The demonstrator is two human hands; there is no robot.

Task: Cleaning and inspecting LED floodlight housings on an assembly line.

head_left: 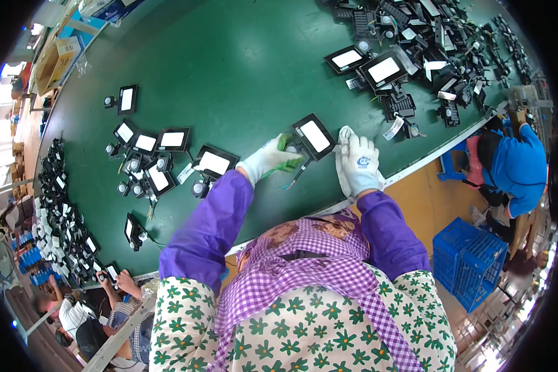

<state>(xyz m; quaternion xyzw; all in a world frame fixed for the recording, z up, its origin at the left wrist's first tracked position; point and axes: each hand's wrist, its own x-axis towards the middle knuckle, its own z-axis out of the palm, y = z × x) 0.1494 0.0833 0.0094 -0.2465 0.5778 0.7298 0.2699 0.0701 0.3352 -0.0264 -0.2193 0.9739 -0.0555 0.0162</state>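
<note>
A small black floodlight (315, 136) with a white panel, a round sensor and loose wires is tilted above the green table in front of me. My left hand (273, 159), in a white and green glove, closes its fingers around the sensor side of it. Close against the floodlight's right edge is my right hand (358, 162), also gloved, its back upward and its fingers stretched away from me. Whether its thumb presses on the housing is hard to make out. Another floodlight (215, 162) lies just left of my left wrist.
Several similar floodlights (158, 178) lie loosely grouped at the left. A large heap (409, 46) of them covers the far right, another pile (62, 223) the left edge. Blue crates (469, 260) stand on the floor at right. A co-worker in blue (518, 162) sits right; another person's hands (128, 284) work lower left.
</note>
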